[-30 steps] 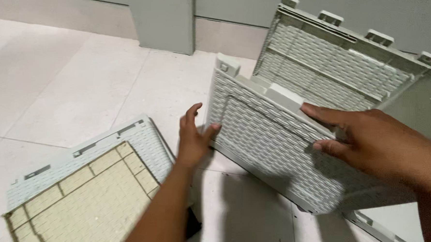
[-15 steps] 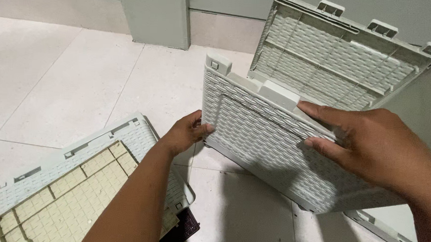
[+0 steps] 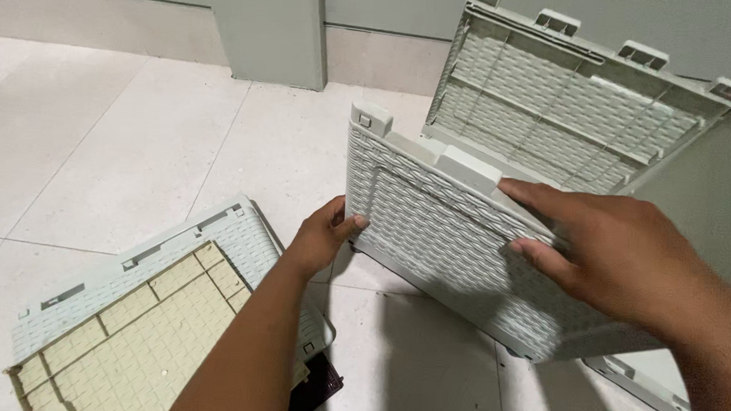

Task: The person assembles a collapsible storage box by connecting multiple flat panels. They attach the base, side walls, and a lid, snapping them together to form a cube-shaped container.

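The left hand is gripping the lower left edge of a pale grey plastic panel moulded in a woven, wicker-like pattern, its fingers curling round the edge. The right hand is pressing flat on the panel's upper face, fingers spread apart and thumb lying along the smooth top rim. The panel is standing tilted on the speckled tile floor, just in front of a second woven panel with square tabs along its top. A third panel, grey-framed with a cream gridded inset, is lying flat on the floor at left.
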